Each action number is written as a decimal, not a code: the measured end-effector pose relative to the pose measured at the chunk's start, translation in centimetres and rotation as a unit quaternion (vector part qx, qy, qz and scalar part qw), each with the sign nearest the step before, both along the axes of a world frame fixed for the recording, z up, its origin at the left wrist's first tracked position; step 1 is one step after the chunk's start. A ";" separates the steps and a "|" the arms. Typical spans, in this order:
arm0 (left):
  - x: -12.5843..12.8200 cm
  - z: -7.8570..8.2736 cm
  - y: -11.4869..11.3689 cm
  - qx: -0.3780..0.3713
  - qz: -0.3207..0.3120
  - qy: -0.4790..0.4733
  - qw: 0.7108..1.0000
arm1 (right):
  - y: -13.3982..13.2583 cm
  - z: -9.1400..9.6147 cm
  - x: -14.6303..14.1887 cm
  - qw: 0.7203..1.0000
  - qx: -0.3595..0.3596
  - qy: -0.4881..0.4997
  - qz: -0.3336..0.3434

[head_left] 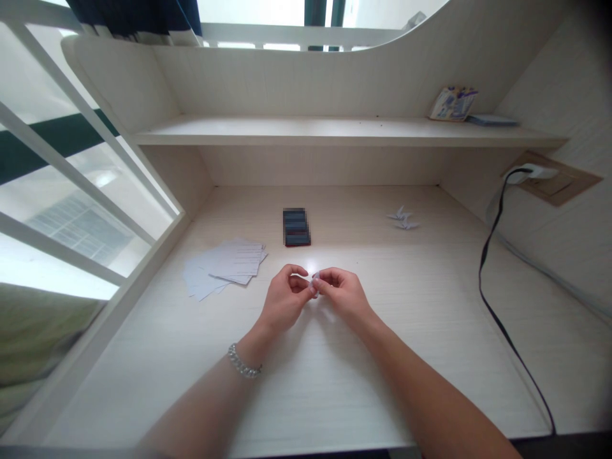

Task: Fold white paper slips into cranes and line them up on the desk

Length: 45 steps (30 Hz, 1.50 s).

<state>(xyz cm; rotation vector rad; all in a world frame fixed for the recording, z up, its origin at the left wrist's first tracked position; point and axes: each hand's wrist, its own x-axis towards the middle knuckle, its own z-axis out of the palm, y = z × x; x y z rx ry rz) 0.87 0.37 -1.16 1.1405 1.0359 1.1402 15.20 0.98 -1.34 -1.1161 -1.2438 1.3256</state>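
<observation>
Over the middle of the desk, both hands meet at a small folded piece of white paper (315, 278). My left hand (285, 294) pinches one side of it between thumb and fingers; a chain bracelet (243, 362) circles that wrist. My right hand (342, 292) pinches the other side, and its fingers cover much of the paper. Left of the hands lies a loose stack of white paper sheets (232, 262). Two small folded paper cranes (402, 220) rest farther back on the right.
A dark phone-like rectangle (296, 227), blurred out, lies behind the hands. A black cable (484, 268) runs from the wall socket (557, 182) down the desk's right side. The shelf (287, 131) above holds a small colourful packet (453, 104). White rails (71, 166) border the left.
</observation>
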 end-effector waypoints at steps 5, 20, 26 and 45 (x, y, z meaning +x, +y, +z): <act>0.0 0.0 0.0 0.004 -0.018 -0.004 1.000 | -0.1 0.6 0.2 0.999 -0.015 0.030 0.023; 0.0 0.1 0.0 -0.009 -0.038 -0.009 0.999 | -0.1 0.7 0.7 0.999 -0.033 0.009 0.018; -0.3 0.5 0.3 -0.052 -0.011 -0.082 0.995 | -0.1 0.8 0.5 1.000 -0.026 0.011 0.012; -0.4 1.0 0.3 -0.130 -0.049 -0.147 0.979 | -1.1 1.8 -0.1 0.993 0.086 -0.066 -0.042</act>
